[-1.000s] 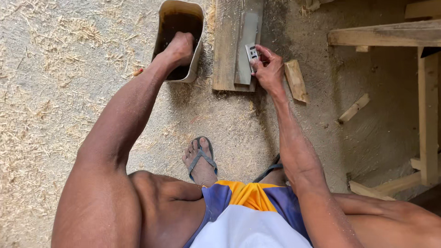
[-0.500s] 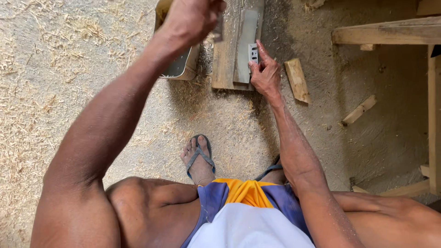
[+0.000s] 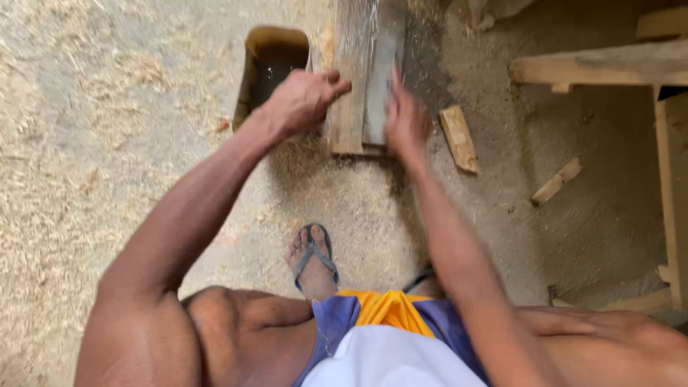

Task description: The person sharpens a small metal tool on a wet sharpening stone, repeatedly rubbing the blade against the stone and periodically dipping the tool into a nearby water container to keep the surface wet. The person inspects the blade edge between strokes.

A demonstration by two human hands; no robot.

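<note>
Left hand (image 3: 301, 100) curling loosely over the plank's (image 3: 349, 86) left edge, right hand (image 3: 406, 120) pressing beside the grey stone (image 3: 380, 89) lying lengthwise.

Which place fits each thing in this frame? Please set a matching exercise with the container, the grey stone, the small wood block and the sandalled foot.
Things:
1. open container
2. grey stone
3. small wood block
4. sandalled foot

Places:
A. loose on the ground, right of the right hand
B. on the plank, beside the right hand
C. on the sawdust nearest the body
D. on the ground beyond the left hand, with dark liquid inside

Pairs: 1-D, 2-B, 3-A, 4-C
</note>
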